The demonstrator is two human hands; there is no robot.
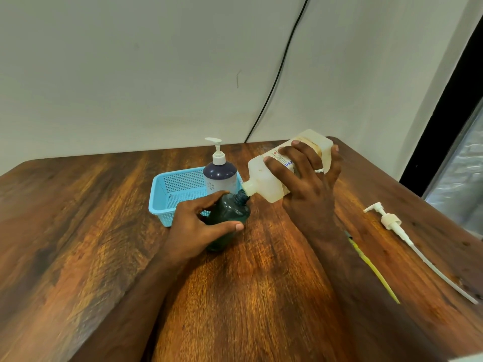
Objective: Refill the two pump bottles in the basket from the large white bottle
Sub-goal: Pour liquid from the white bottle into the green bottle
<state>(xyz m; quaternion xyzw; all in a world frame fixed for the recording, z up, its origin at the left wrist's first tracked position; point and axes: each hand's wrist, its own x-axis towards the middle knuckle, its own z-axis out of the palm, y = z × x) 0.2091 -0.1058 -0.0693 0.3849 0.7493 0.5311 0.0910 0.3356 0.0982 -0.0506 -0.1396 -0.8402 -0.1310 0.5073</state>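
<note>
Your right hand (pixel 304 178) grips the tipped large white bottle (pixel 271 176), its spout at the open neck of the green bottle (pixel 230 212) your left hand (pixel 198 226) holds on the desk (pixel 78 218). Your arm hides part of a yellow tube (pixel 379 278); any flow is indiscernible.

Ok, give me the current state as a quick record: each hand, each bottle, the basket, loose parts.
left hand: grips green bottle, pump off, standing on table in front of basket
right hand: holds large white bottle tipped, spout at green bottle's open neck
purple bottle: upright in blue basket, pump on
loose pump: lying on table, right side
flow: cannot tell
</note>
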